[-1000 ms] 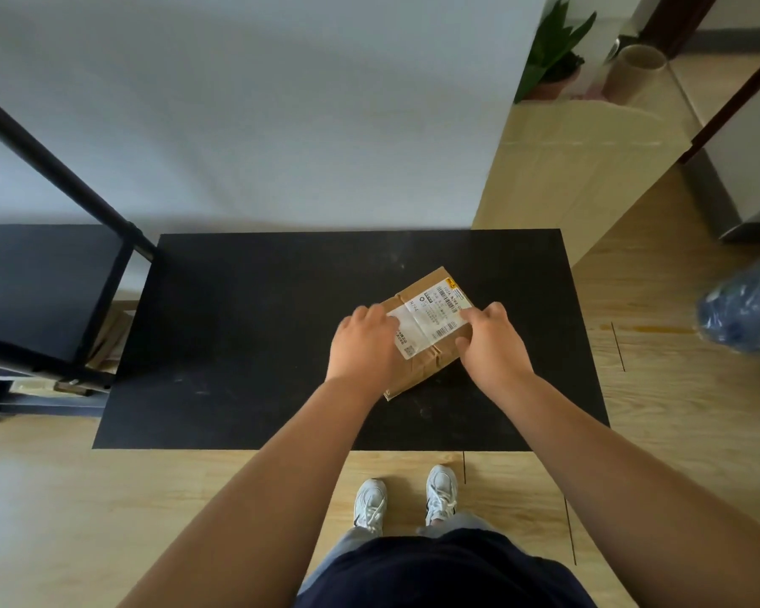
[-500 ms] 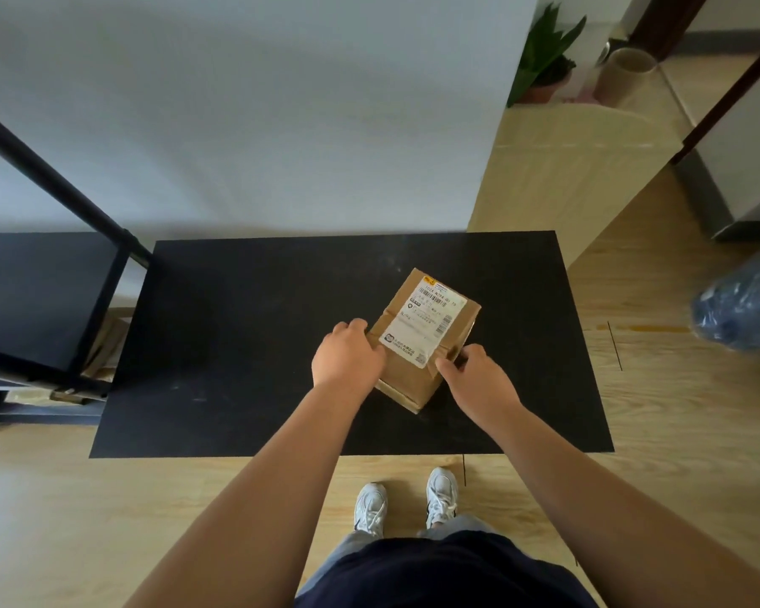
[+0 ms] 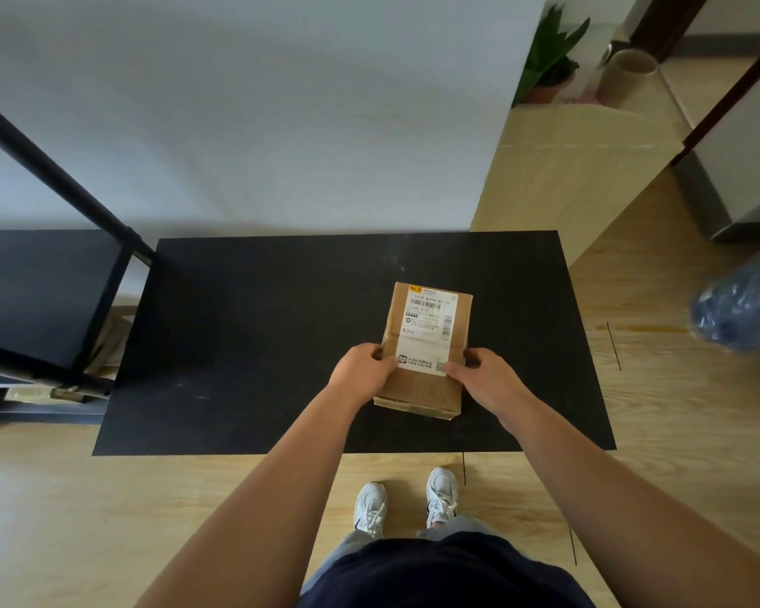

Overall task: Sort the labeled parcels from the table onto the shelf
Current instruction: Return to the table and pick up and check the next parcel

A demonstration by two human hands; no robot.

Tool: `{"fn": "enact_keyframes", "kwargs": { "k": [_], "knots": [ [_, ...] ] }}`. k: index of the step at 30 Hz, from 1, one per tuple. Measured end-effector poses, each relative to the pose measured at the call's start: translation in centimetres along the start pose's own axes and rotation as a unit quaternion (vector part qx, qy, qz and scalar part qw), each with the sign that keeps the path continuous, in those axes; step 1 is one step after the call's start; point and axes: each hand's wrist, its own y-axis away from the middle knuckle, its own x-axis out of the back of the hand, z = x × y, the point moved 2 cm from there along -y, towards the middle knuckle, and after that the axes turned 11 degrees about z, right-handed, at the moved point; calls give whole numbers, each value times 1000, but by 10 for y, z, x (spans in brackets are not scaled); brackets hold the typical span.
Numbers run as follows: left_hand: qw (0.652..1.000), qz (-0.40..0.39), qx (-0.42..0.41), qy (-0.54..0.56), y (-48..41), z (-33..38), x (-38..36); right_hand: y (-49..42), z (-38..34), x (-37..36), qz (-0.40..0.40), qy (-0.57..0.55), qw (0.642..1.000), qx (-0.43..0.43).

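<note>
A brown cardboard parcel (image 3: 426,344) with a white shipping label on top sits right of centre on the black table (image 3: 255,344). Its long side runs straight away from me. My left hand (image 3: 363,370) grips its near left edge and my right hand (image 3: 485,379) grips its near right edge, thumbs on top. The black shelf (image 3: 40,296) stands to the left of the table, its top board bare.
A white wall runs behind the table. On the shelf's lower level lie parcels (image 3: 106,344), partly hidden. A light wooden cabinet (image 3: 575,168) with a potted plant (image 3: 549,54) stands at the back right. A blue plastic bag (image 3: 742,300) lies on the floor to the right.
Both hands have turned the parcel from a diagonal lie to straight, label facing me. My hands slid from its sides toward its near end.
</note>
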Motion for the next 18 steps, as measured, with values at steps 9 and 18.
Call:
{"fn": "enact_keyframes", "kwargs": {
  "k": [9,18],
  "knots": [
    [978,54,23,199,17,5,34,23,-13,25,-12,-166,986,14],
    [962,51,-51,264,48,10,81,61,-40,47,17,-255,962,98]
  ]
}}
